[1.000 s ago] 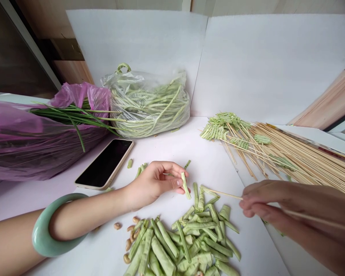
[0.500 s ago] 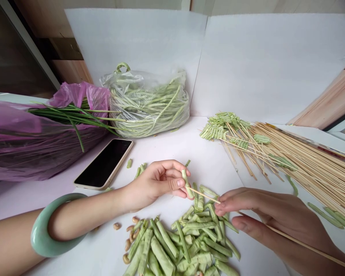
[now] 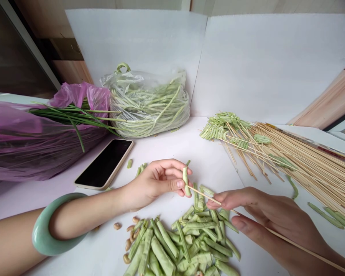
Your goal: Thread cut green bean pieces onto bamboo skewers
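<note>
My left hand [image 3: 156, 183] pinches a short pale-green piece of yardlong bean [image 3: 185, 181] upright between thumb and fingers. A jade bangle [image 3: 43, 245] circles my left wrist. My right hand [image 3: 255, 211] grips a long bamboo skewer [image 3: 304, 248] between thumb and fingers. The skewer's pointed tip [image 3: 188, 186] reaches the lower end of the bean piece, touching it or very close. Below both hands lies a heap of flattened green bean pieces [image 3: 175, 241], with several tan seeds [image 3: 128, 242] at its left side.
A phone [image 3: 103, 164] lies left of my left hand on the white-covered table [image 3: 172, 147]. Behind are a clear bag of long beans [image 3: 149, 107] and a purple bag [image 3: 25, 143] with green stalks [image 3: 74, 115]. Skewers [image 3: 299, 161] and threaded beans [image 3: 221, 126] lie right.
My right hand has moved left and brought the skewer tip to the bean piece. My left hand has raised the piece and stood it more upright.
</note>
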The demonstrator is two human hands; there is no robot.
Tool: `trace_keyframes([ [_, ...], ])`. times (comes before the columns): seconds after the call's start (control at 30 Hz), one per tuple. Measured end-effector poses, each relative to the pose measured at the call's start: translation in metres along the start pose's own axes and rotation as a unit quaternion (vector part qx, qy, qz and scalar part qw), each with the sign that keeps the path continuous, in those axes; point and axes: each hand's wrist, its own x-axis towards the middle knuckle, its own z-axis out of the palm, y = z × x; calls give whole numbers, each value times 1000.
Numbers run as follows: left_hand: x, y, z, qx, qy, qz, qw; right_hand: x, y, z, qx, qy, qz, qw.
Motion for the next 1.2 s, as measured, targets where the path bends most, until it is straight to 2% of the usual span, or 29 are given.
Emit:
trace_keyframes([
  [0.23,0,0,0,-2,8,-6,1000,0,1,0,7,50,-18,999],
  [0.53,0,1,0,29,11,11,999,-2,0,1,10,43,-19,999],
  [0.7,0,2,0,48,44,23,998,-4,1,2,-19,12,-27,999],
  [0.8,0,4,1,60,59,29,996,-5,0,3,-35,14,-34,999],
  [1.2,-2,5,6,48,56,8,997,-3,1,5,1,0,-61,998],
])
